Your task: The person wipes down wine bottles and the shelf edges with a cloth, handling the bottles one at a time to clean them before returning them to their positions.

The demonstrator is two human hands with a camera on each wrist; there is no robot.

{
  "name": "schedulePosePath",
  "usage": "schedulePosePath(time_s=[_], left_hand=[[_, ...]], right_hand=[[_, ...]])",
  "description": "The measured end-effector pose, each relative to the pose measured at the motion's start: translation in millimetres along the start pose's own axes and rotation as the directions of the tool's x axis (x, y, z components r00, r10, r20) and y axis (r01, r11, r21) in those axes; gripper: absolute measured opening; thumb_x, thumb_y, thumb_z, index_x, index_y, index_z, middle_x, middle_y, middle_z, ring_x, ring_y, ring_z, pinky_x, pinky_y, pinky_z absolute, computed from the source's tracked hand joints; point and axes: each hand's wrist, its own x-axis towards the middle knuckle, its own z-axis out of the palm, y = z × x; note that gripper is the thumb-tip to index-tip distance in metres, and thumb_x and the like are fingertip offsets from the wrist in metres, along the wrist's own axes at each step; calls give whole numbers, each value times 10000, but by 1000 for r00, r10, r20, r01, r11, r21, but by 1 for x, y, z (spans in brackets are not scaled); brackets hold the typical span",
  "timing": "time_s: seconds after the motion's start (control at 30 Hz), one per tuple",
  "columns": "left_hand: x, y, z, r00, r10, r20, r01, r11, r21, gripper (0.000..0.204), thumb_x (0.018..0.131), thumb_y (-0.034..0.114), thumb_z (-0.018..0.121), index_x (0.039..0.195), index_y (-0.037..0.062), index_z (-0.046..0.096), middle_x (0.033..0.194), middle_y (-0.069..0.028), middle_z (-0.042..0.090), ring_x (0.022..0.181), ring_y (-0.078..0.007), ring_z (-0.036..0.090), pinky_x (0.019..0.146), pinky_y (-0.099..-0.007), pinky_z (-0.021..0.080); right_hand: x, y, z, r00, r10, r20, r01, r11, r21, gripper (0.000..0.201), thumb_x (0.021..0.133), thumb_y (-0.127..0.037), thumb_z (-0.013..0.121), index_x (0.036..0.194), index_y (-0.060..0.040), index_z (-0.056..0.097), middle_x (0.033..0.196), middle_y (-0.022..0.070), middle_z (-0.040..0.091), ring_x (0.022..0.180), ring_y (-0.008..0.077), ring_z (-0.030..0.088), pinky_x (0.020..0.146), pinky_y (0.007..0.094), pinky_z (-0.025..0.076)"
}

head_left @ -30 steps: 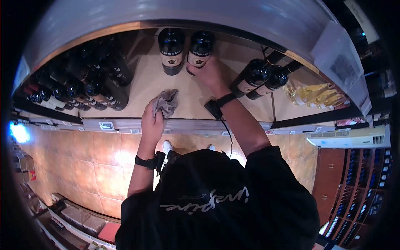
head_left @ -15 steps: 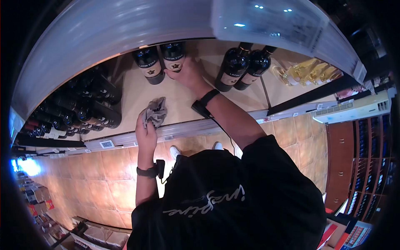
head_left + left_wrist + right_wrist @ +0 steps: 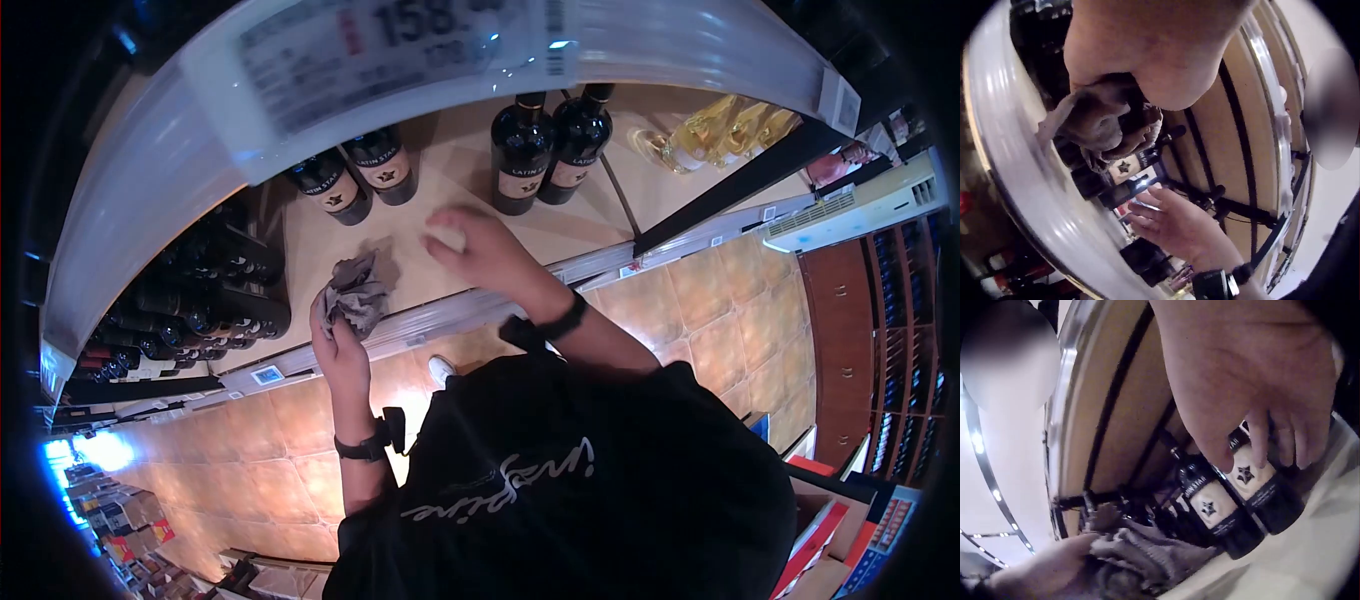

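Note:
My left hand (image 3: 342, 355) grips a crumpled grey cloth (image 3: 360, 292) over the shelf's front edge. In the left wrist view the cloth (image 3: 1100, 122) bunches out below that hand. Nothing is held in my right hand (image 3: 485, 255), which hovers over the shelf board with relaxed, slightly bent fingers. Beyond the hands stand two dark wine bottles labelled "Latin Star", a left one (image 3: 332, 190) and a right one (image 3: 386, 170), side by side. The right wrist view shows the right hand (image 3: 1260, 381) partly covering one bottle (image 3: 1266, 494) of this pair.
Another pair of dark wine bottles (image 3: 522, 165) stands to the right on the wooden shelf (image 3: 440, 180). Clear bottles with yellow contents (image 3: 715, 135) lie farther right, past a divider. Many dark bottles (image 3: 200, 300) fill the left side. A price-tagged upper shelf edge (image 3: 480, 50) overhangs.
The right hand has let go of the right bottle of the left pair and drawn back toward me, with that bottle standing beside its neighbour. The head view has swung to the right.

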Motion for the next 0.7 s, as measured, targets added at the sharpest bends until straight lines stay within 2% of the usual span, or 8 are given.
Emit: schedulePosePath(time_s=[0.13, 0.17, 0.2, 0.27, 0.33, 0.37, 0.5, 0.7], left_hand=[[-8, 22, 21, 993, -47, 112, 50, 998, -25, 337, 1060, 34, 407, 1362, -30, 542, 1272, -111, 587, 1145, -199, 580, 1024, -304, 446], [-10, 32, 35, 987, 46, 157, -55, 997, 54, 318, 1045, 4, 433, 1341, -34, 543, 1236, -102, 569, 1107, -201, 565, 986, -305, 449], [-17, 46, 48, 970, -63, 235, 57, 998, 34, 318, 1036, 13, 463, 1339, -36, 542, 1246, -115, 572, 1123, -222, 573, 995, -318, 453], [-28, 68, 69, 888, -267, 374, 286, 958, 5, 329, 1017, 30, 522, 1337, -41, 541, 1267, -142, 577, 1154, -264, 589, 1014, -346, 461], [-23, 68, 87, 807, -8, 590, -8, 1000, 24, 408, 1003, 105, 590, 1385, -29, 540, 1295, -173, 602, 1180, -306, 607, 1024, -371, 474], [-21, 68, 93, 719, 103, 687, -154, 988, 14, 453, 995, 143, 624, 1409, -22, 540, 1310, -188, 615, 1193, -327, 616, 1029, -383, 480], [-30, 86, 110, 470, 36, 882, -245, 965, 91, 516, 946, 222, 724, 1375, -12, 556, 1424, -267, 554, 1357, -420, 526, 1114, -448, 452], [-47, 91, 136, 188, 79, 979, -409, 912, 5, 498, 958, 277, 735, 1350, 2, 598, 1446, -275, 548, 1442, -419, 447, 1173, -450, 418]], right_hand=[[-69, -3, -11, 956, 35, 290, -135, 933, 334, 663, 1007, -462, 659, 1406, 45, 508, 1324, 242, 639, 1236, 310, 630, 1036, 376, 498], [-82, -2, -14, 949, 5, 316, -120, 931, 344, 684, 1024, -483, 631, 1433, 44, 482, 1332, 231, 635, 1234, 283, 630, 1038, 363, 499], [-90, 1, -17, 939, -25, 343, -104, 930, 354, 704, 1040, -504, 603, 1459, 43, 457, 1341, 221, 631, 1232, 256, 631, 1040, 350, 499], [-101, 21, -18, 850, 36, 525, -352, 781, 516, 714, 1067, -452, 584, 1520, 48, 350, 1337, 143, 604, 1233, 193, 574, 1079, 342, 465], [-113, 20, -26, 819, 57, 571, -496, 571, 654, 702, 1078, -416, 579, 1539, 44, 317, 1353, 102, 586, 1241, 171, 542, 1104, 346, 441], [-118, 18, -32, 906, 101, 411, -373, 649, 663, 656, 1074, -347, 602, 1548, 18, 334, 1383, 71, 564, 1257, 160, 527, 1104, 344, 438], [-137, 28, -61, 909, 338, 244, -378, 424, 823, 653, 1014, -139, 603, 1584, -32, 304, 1436, 104, 521, 1315, 177, 508, 1113, 338, 423], [-173, 65, -85, 947, 294, 126, -294, 642, 708, 667, 874, 28, 471, 1533, -41, 397, 1360, 119, 592, 1207, 195, 595, 1012, 320, 496]])
